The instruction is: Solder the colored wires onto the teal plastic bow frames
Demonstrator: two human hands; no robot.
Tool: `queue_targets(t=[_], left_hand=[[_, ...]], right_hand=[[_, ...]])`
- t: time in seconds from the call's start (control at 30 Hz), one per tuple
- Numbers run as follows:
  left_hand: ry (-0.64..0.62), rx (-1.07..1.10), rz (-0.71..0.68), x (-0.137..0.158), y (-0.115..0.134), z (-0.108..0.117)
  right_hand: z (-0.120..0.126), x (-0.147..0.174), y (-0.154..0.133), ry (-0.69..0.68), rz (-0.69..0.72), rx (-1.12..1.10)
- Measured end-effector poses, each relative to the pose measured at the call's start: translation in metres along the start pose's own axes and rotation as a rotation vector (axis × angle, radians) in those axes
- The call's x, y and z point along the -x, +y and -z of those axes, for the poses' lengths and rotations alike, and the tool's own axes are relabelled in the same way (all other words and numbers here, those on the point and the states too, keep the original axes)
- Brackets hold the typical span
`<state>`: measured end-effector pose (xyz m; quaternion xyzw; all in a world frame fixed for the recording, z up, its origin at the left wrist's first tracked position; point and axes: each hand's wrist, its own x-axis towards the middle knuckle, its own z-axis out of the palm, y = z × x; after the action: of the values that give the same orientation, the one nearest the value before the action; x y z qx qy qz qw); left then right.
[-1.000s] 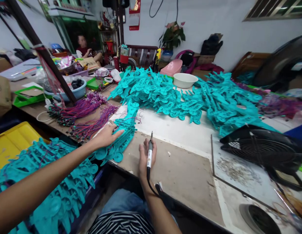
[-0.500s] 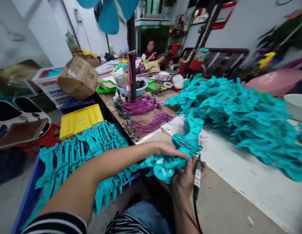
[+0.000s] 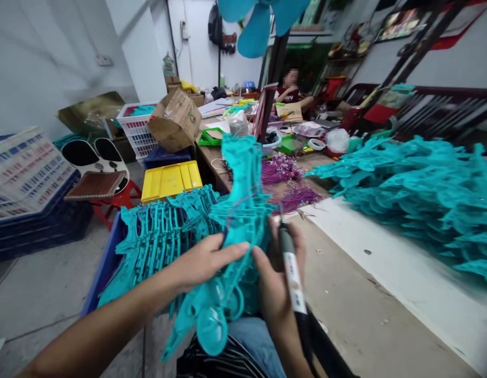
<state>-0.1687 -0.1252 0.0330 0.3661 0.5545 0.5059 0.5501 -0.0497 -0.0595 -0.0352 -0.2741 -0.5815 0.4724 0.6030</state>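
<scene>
Several turquoise plastic toy parts [image 3: 242, 176], stacked together with thin red-blue wires across them, are held up in front of me between both hands. My left hand [image 3: 204, 262] is closed on the stack's left side, its thumb lying on top. My right hand [image 3: 273, 289] presses the right side with its thumb and also holds a soldering iron [image 3: 294, 275], tip pointing up and away, cable trailing down. The fingers under the stack are hidden. Left of it, a blue crate [image 3: 105, 270] holds rows of similar turquoise parts [image 3: 155, 236] with wires.
A big heap of turquoise parts [image 3: 416, 194] lies on the table [image 3: 346, 283] at right. Bundles of purple-red wires [image 3: 283, 169] lie behind the stack. A yellow tray [image 3: 172, 179], a cardboard box [image 3: 175, 121] and a post [image 3: 273, 79] stand beyond. A person [image 3: 289, 92] sits at the back.
The stack has moved left off the table's edge and been raised, now upright in front of me. Both hands moved with it, the soldering iron too. My view has turned left.
</scene>
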Motion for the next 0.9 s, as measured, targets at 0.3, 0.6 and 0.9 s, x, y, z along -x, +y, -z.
queue_targets(t=[0.3,0.6,0.9], left_hand=[[0.471,0.421,0.213,0.024,-0.085,0.128],[0.552,-0.224,0.099,0.007,-0.125,0.160],[0.977,-1.115,-0.027,0.014,-0.132,0.172]], right_hand=[[-0.127,0.039,0.074,-0.344,-0.043,0.088],[-0.121,0.053,0.105,-0.452,0.207,0.424],[-0.104,0.028,0.088,-0.503,0.362,0.454]])
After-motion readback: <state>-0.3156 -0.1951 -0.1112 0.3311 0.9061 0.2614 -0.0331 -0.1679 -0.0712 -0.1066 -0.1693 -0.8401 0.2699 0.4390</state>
